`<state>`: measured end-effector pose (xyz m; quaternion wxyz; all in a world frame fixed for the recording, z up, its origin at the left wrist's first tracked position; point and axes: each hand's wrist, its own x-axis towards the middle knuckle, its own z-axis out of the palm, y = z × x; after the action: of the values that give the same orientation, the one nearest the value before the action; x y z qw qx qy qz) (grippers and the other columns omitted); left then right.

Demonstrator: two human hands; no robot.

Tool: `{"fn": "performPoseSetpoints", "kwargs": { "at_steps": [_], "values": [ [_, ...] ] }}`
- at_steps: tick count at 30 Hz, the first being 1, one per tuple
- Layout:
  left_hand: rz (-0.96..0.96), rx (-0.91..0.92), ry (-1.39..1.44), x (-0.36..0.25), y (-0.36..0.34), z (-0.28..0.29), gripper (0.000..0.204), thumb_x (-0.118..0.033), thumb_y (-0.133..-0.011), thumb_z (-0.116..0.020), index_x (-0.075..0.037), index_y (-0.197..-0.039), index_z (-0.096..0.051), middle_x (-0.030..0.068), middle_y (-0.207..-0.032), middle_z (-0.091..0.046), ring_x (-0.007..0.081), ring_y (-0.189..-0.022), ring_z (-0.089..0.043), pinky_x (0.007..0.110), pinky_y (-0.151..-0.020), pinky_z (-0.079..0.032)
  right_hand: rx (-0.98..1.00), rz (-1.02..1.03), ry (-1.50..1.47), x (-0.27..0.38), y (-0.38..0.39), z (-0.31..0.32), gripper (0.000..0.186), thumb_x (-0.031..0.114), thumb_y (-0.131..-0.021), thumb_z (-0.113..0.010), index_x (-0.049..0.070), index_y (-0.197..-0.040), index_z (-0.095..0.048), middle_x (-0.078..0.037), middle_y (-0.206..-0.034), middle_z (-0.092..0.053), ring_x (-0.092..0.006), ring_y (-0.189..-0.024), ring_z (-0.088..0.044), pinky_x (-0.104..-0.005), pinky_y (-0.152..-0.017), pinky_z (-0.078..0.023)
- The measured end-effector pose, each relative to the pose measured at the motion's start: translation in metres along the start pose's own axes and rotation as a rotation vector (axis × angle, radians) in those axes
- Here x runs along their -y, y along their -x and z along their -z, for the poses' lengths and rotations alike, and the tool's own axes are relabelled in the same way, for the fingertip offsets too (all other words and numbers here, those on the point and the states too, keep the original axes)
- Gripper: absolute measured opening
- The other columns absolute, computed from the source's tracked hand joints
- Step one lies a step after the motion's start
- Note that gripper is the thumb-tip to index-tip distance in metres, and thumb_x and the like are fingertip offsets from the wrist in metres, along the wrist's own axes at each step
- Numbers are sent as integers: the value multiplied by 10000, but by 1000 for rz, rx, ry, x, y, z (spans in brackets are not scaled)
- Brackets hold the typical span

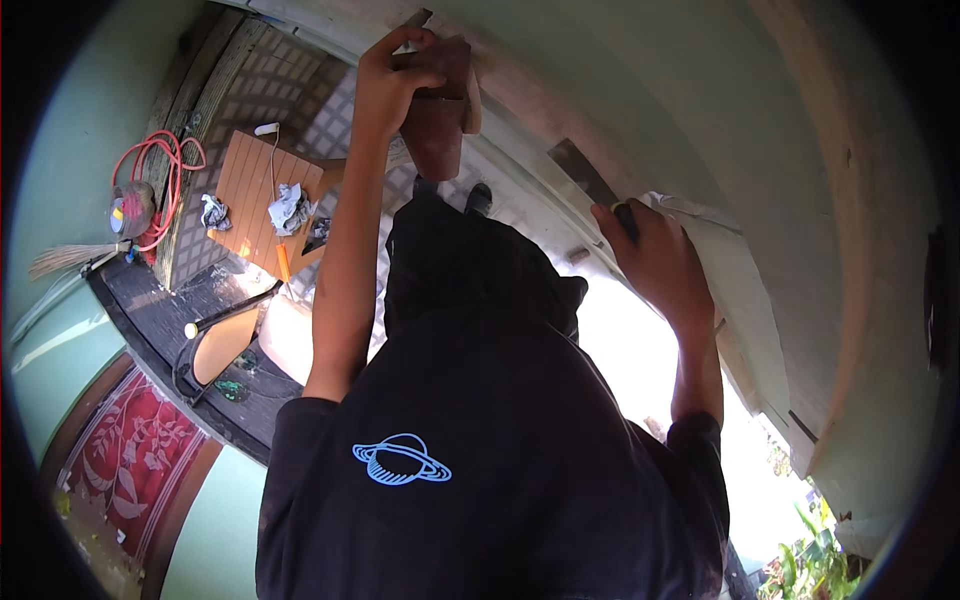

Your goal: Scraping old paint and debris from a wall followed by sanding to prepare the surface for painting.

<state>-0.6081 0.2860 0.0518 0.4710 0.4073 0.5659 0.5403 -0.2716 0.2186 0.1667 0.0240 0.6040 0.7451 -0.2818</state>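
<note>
Near the top centre, my left hand (390, 85) grips a folded red-brown sheet (434, 135) that looks like sandpaper, with a pale piece behind its right edge. A short dark flat piece sticks up above those fingers; I cannot make out what it is. At the right, my right hand (655, 260) is closed on the dark handle of a flat metal scraper (580, 170), its wide blade angled up and to the left beside the pale green wall (760, 200).
A slatted wooden table (245, 165) with crumpled paper stands at the left, near a coiled red hose (180, 195), a straw broom (65, 258) and a dark bench (140, 300). My dark-shod feet are on the floor below. Plants (810, 560) show at lower right.
</note>
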Motion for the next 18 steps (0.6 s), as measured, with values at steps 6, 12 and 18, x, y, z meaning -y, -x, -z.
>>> {"fn": "performPoseSetpoints", "kwargs": {
  "at_steps": [6,12,18],
  "values": [
    [-4,-8,51,3,1,-4,413,74,-685,-716,-28,-1084,-688,87,-866,-732,148,-788,-687,270,-713,-538,36,-61,19,5,1,-3,517,510,-1001,-631,15,-856,-669,-201,-690,-664,-425,-677,-691,-490,-647,-565],
    [-12,-3,36,1,2,-2,428,80,-692,-708,-31,-1103,-680,81,-872,-733,130,-818,-673,259,-734,-522,40,-32,39,1,5,3,509,489,-1003,-636,7,-841,-661,-217,-679,-658,-425,-691,-706,-504,-647,-572],
    [-23,15,56,2,4,-4,443,79,-691,-713,-38,-1117,-676,81,-898,-736,131,-814,-666,258,-745,-517,-6,-9,117,5,-3,-3,521,504,-1013,-607,14,-841,-655,-227,-699,-668,-423,-703,-714,-507,-641,-581]
  ]
}}
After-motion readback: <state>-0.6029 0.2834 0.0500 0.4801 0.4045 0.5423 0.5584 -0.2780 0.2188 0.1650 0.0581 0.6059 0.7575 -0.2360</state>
